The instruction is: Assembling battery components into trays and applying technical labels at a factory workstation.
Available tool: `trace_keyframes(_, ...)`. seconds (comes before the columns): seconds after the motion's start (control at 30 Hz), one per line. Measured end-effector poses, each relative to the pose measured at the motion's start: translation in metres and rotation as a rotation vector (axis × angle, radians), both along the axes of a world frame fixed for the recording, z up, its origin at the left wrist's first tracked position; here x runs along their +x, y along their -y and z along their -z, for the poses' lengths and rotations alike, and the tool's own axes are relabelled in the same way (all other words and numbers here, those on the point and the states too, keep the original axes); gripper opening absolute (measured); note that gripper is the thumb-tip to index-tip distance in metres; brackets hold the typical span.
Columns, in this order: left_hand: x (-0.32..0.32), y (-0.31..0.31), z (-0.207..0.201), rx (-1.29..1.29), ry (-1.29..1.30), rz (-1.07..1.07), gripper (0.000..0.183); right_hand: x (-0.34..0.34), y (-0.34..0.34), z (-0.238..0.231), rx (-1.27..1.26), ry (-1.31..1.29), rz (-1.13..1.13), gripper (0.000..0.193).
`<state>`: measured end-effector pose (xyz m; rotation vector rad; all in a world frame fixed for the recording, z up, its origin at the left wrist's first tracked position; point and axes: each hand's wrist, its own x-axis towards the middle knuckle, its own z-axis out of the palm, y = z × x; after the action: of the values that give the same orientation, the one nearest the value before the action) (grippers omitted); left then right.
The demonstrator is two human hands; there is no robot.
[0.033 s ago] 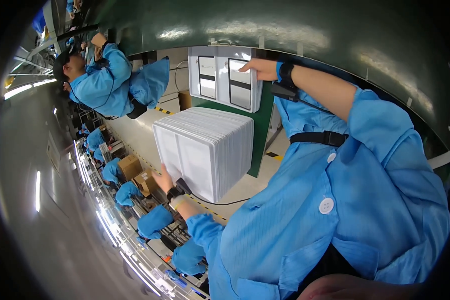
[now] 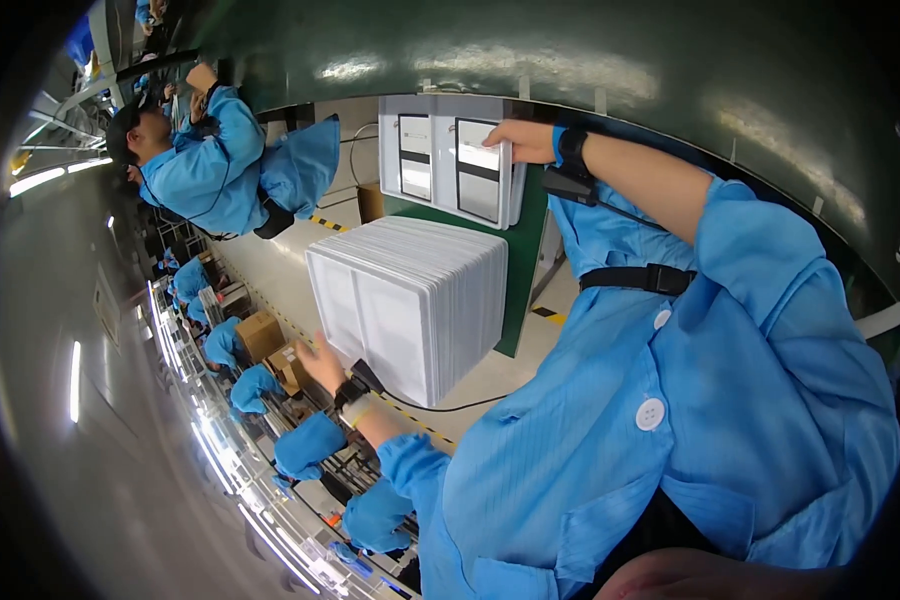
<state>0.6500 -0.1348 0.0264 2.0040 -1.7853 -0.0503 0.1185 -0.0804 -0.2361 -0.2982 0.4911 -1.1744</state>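
My left hand (image 2: 320, 365) is open at the lower left, its fingers spread beside the lower corner of a tall stack of white plastic trays (image 2: 390, 320). It appears apart from the stack. Beyond the stack, a white tray (image 2: 444, 165) carries two rectangular panels (image 2: 478, 170), each with a dark border, a pale face and a black band. My right hand (image 2: 522, 140) grips this tray's right rim, with a digit reaching over toward the nearer panel; fingers beneath the rim are hidden. A second tray edge shows just under it.
A green surface (image 2: 515, 290) supports the stack. A dark cable (image 2: 460, 408) runs from my left wrist device. At the upper left stands a co-worker in blue (image 2: 205, 150). Several workers sit along a lit line with cardboard boxes (image 2: 260, 335). A large dark green surface (image 2: 570, 60) spans the top.
My left hand has shifted slightly left, away from the stack's edge. My right hand stays at the tray's rim, and the tray has moved very slightly.
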Motion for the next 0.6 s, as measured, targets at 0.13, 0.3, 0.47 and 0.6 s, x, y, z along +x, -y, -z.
trace_keyframes(0.13,-0.188,-0.072,-0.025,0.085,-0.497,0.373,0.040,-0.019,-0.009,0.016,0.038,0.039,0.040,0.038)
trace_keyframes(0.3,-0.261,-0.146,-0.027,0.967,-0.541,0.820,0.051,-0.031,-0.010,-0.018,-0.010,0.131,0.032,0.051)
trace_keyframes(0.47,-0.274,-0.179,0.082,1.253,-1.081,0.466,0.078,-0.034,-0.035,-0.057,0.008,0.130,0.058,0.050)
trace_keyframes(0.6,-0.299,-0.176,0.146,1.014,-1.748,0.257,0.093,-0.052,-0.067,-0.077,0.023,0.083,0.094,0.044)
